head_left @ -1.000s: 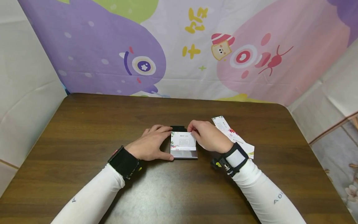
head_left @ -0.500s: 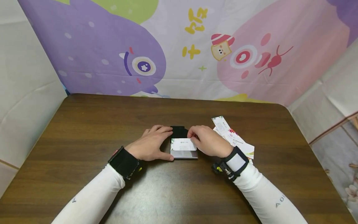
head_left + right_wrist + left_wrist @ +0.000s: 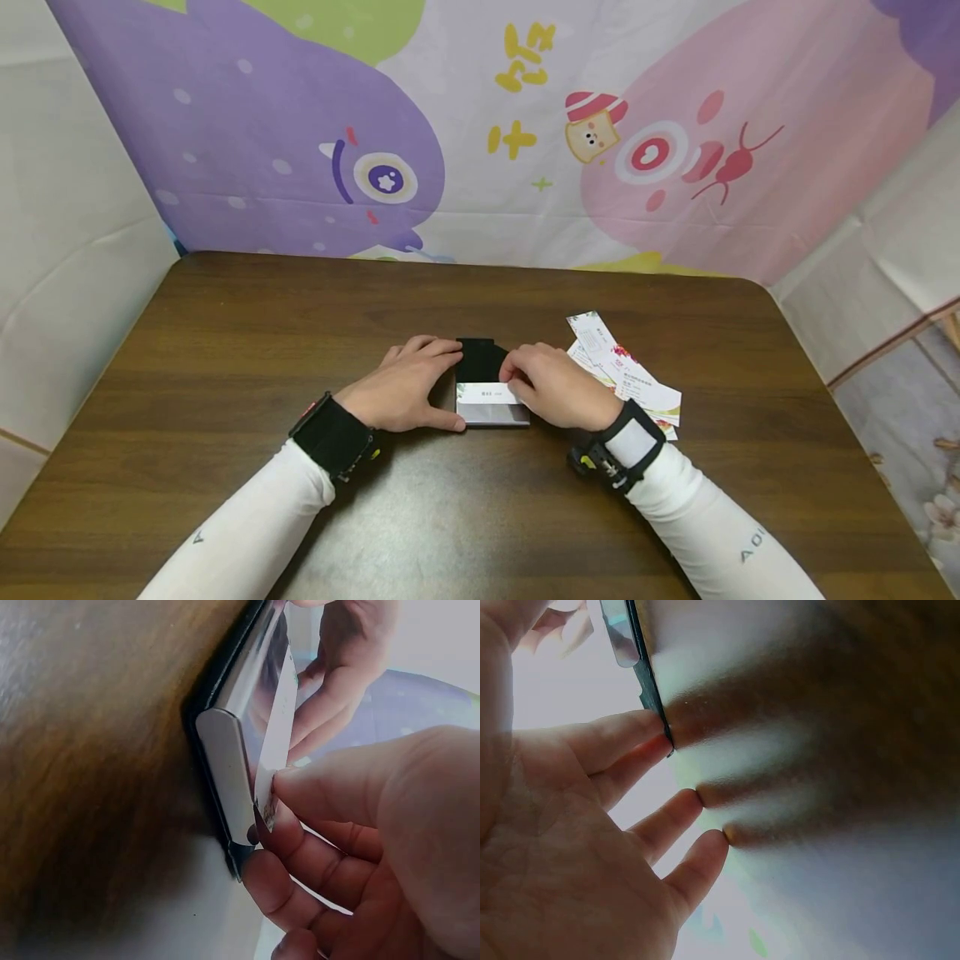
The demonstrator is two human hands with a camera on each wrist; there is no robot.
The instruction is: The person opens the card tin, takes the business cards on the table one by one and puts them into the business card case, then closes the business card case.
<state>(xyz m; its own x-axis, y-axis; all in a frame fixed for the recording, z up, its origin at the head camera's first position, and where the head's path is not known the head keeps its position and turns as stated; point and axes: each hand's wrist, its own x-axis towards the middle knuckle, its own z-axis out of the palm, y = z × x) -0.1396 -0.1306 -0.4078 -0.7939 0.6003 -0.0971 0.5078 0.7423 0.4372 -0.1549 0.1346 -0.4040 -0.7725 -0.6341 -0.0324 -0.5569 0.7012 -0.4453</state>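
Observation:
A business card case (image 3: 491, 414) with a shiny metal body lies in the middle of the table, its black flap (image 3: 478, 363) folded back flat. At its left side my left hand (image 3: 408, 383) rests with spread fingers, the thumb at the near corner and a fingertip on the flap's edge; in the left wrist view the other fingertips touch the table. My right hand (image 3: 558, 385) pinches the right end of a white business card (image 3: 483, 393) between thumb and finger. In the right wrist view that card (image 3: 279, 735) slants against the metal body, its lower part hidden.
Several printed cards (image 3: 633, 379) lie overlapping to the right, partly behind the right hand. The brown table (image 3: 315, 308) ends at a cartoon-printed cloth (image 3: 480, 225) at the back. White cloth stands at the left.
My right hand has drawn the card toward me, so less of it shows and more of the black flap is uncovered. The left hand has stayed in place.

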